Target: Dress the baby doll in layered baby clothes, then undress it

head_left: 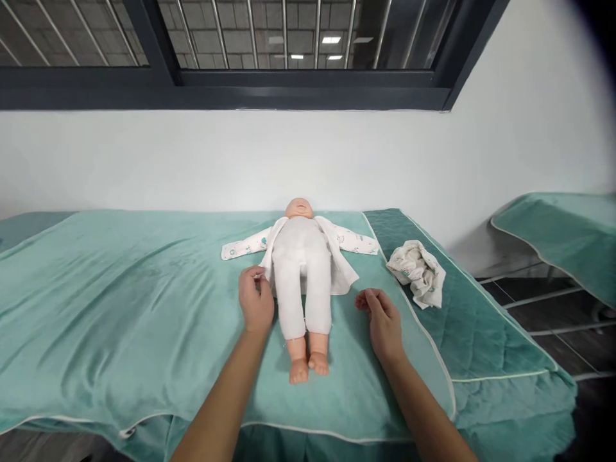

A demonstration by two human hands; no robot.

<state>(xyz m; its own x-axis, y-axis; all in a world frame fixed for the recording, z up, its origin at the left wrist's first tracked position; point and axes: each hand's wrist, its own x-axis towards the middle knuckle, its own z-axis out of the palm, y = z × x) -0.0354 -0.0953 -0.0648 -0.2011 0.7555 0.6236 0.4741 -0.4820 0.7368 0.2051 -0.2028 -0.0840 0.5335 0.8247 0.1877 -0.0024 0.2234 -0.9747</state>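
A baby doll (pixel 302 276) lies on its back, head toward the wall, with a white cloth body and legs and bare plastic feet. It wears a small white baby shirt (pixel 344 273), spread wide at the front, its printed sleeves stretched out to both sides. My left hand (pixel 256 298) is closed at the shirt's left front edge, beside the doll's hip, and seems to pinch the fabric. My right hand (pixel 384 324) hovers apart from the shirt's right lower corner, fingers curled together around nothing visible.
A crumpled printed white cloth (pixel 418 273) lies on the right. Green covers (pixel 144 308) with pale piping drape over the bed, wrinkled on the left. Behind stand a white wall (pixel 216 160) and a dark-framed barred window (pixel 298 96). Another green-covered surface (pixel 568 224) is at far right.
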